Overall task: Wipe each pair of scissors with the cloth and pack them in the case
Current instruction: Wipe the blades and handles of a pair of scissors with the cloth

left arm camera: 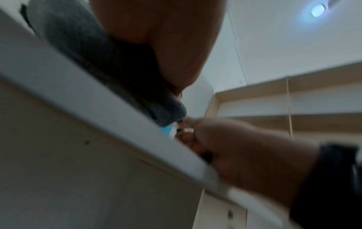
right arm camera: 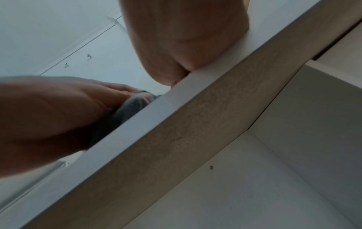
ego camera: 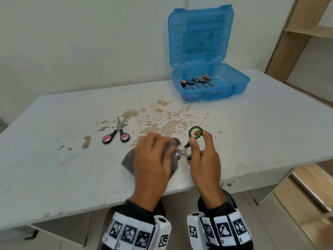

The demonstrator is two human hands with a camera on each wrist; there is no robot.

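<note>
In the head view my right hand (ego camera: 200, 156) grips the black handles of the green-ringed scissors (ego camera: 195, 132) near the table's front edge. My left hand (ego camera: 153, 156) holds the grey cloth (ego camera: 128, 158) folded over their blades, which are hidden; only the pivot (ego camera: 182, 152) shows. A pink-handled pair of scissors (ego camera: 117, 135) lies open on the table to the left. The blue case (ego camera: 210, 82) stands open at the back right with several orange-handled scissors (ego camera: 196, 81) inside. Both wrist views are blurred; the cloth (left arm camera: 78, 46) shows under my left palm.
The white table (ego camera: 72, 168) carries brown stains (ego camera: 162, 121) across its middle. A wooden shelf unit (ego camera: 306, 33) stands at the far right beside the white wall. The table's front edge (left arm camera: 98, 100) cuts across both wrist views.
</note>
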